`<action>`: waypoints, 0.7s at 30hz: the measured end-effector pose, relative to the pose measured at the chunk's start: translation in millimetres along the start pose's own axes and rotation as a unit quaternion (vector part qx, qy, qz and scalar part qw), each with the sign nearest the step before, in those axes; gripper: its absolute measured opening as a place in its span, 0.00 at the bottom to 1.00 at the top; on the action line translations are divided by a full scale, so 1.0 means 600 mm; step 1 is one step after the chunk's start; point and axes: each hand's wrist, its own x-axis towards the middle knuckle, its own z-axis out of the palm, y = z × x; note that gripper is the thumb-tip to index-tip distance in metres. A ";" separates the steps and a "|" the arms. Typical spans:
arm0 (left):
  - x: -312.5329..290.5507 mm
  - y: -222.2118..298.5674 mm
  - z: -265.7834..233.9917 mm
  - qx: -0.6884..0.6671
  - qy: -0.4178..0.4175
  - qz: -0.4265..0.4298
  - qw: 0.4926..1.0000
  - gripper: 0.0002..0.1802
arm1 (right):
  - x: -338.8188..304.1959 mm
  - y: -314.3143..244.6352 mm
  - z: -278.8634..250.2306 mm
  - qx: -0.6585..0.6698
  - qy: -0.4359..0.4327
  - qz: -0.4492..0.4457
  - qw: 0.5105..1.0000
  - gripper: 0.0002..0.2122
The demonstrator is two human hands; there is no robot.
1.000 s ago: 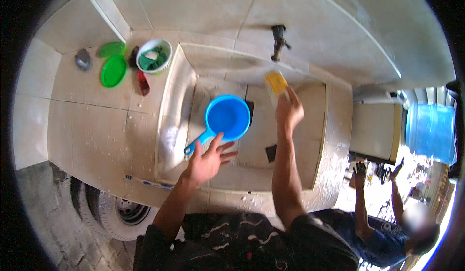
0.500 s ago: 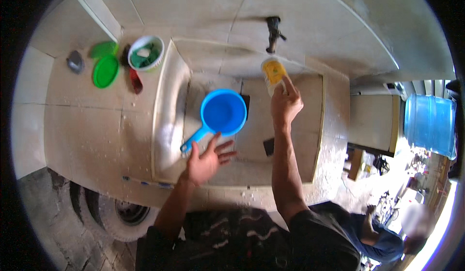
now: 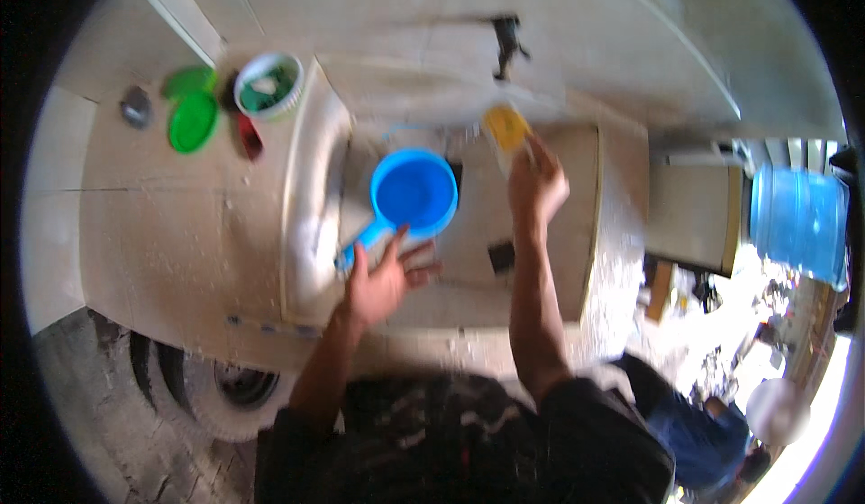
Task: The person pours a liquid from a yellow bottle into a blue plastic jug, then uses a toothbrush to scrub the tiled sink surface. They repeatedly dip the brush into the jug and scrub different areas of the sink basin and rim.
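My right hand grips a small yellow-and-whitish cup over the right part of the sink basin, a little on my side of the tap. What is inside the cup, if anything, is too blurred to tell. My left hand is open, fingers spread and palm bare, just on the near side of a blue dipper. The dipper stands upright in the basin, its handle pointing to the near left. Whether my fingertips touch its rim, I cannot tell.
On the left counter sit a white tub with green things inside, a bright green lid, a red object and a grey object. A dark square lies in the basin. At right are a blue water jug and another person.
My right hand has drawn the cup slightly away from the tap, toward me. My left hand stays open beside the dipper. The whole view has shifted a little.
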 end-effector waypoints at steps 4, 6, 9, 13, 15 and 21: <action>0.009 0.005 0.010 0.023 0.045 -0.033 0.998 0.52 | -0.001 0.010 0.000 -0.060 -0.030 -0.027 0.997 0.14; 0.003 0.000 0.023 -0.020 0.079 -0.029 0.996 0.51 | 0.002 0.014 0.002 -0.005 0.006 -0.062 0.998 0.14; 0.007 -0.007 0.034 -0.043 0.071 -0.074 0.994 0.51 | 0.015 0.015 0.013 -0.036 0.000 -0.060 0.998 0.13; 0.014 -0.005 0.012 -0.044 0.025 -0.032 0.998 0.49 | 0.007 0.013 0.016 -0.111 -0.027 -0.072 0.991 0.13; 0.016 -0.007 -0.007 -0.041 -0.007 -0.012 0.999 0.48 | 0.000 0.014 0.013 -0.117 -0.058 -0.056 0.990 0.13; -0.001 -0.023 -0.005 -0.038 0.013 -0.005 0.999 0.47 | 0.002 0.010 0.013 -0.100 -0.005 -0.095 0.990 0.13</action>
